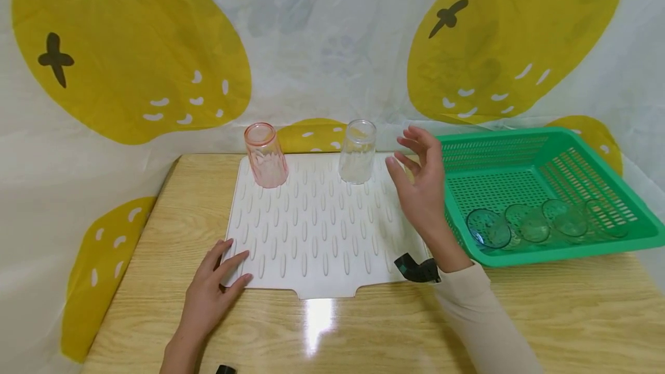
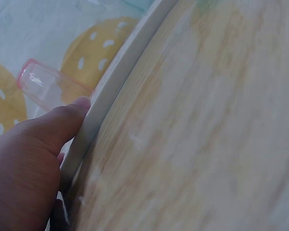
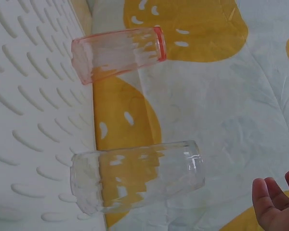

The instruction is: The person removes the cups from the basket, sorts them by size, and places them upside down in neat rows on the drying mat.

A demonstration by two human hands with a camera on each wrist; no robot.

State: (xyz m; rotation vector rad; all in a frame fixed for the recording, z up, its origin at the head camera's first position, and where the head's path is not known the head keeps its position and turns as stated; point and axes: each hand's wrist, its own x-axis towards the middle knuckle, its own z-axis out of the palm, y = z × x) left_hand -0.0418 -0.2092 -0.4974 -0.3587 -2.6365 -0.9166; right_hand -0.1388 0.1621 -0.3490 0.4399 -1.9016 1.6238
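My left hand (image 1: 210,284) rests with spread fingers at the front left corner of a white ridged draining board (image 1: 303,229). In the left wrist view its thumb (image 2: 70,118) touches the board's edge. My right hand (image 1: 423,186) is raised over the board's right side, fingers apart and holding nothing. Just left of it stands a clear glass tumbler (image 1: 357,154), narrower end up, near the back edge. A pink glass tumbler (image 1: 266,157) stands likewise at the board's back left. Both tumblers also show in the right wrist view.
A green plastic basket (image 1: 563,255) stands right of the board, close to my right forearm. Several glasses lie in it, a bluish one (image 1: 488,228) at the left. Behind the wood-grain table (image 1: 202,189) hangs a white cloth (image 1: 322,45) with yellow fruit prints.
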